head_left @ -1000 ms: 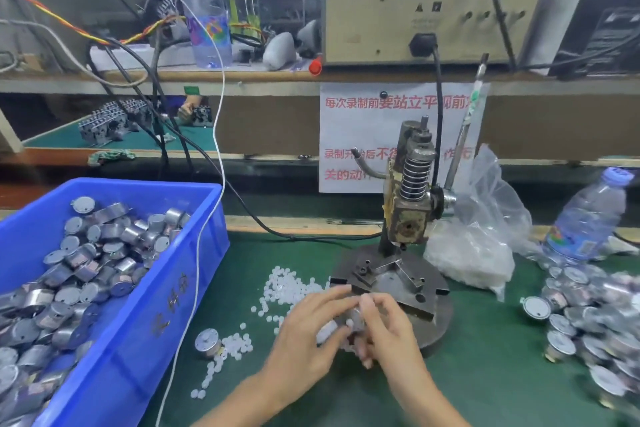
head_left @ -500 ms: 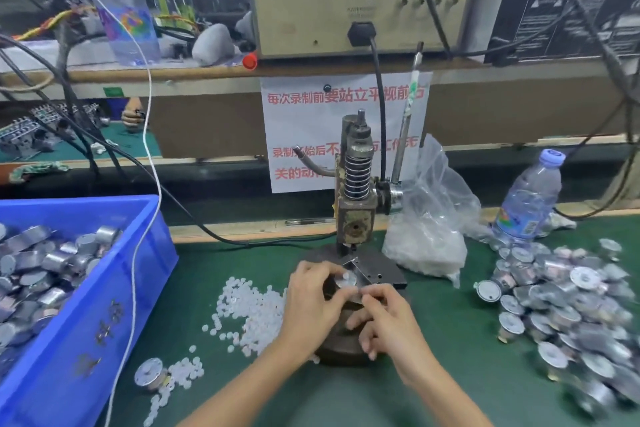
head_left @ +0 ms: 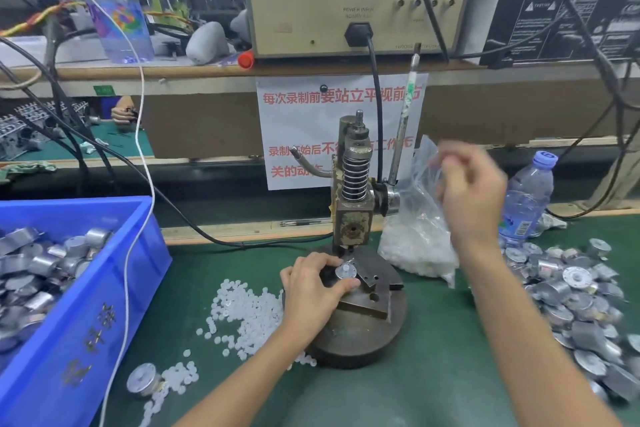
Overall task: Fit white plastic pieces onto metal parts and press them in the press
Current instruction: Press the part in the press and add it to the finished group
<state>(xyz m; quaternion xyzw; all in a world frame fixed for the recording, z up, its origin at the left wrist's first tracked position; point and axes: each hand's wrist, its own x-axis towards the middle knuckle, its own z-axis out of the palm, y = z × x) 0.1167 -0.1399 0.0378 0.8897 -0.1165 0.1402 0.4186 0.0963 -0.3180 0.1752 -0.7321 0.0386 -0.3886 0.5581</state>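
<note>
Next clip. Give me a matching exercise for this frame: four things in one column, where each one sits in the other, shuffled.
Things
1. blue bin
2. loose white plastic pieces
3. blue-capped water bottle
4. metal part topped with a white piece

Places
A. on the press base, gripped by the left hand
B. far right, behind the heap of metal parts
C. at the left edge of the view
D. scattered on the green mat, left of the press

Pairs: 1-C, 2-D, 3-B, 4-A
</note>
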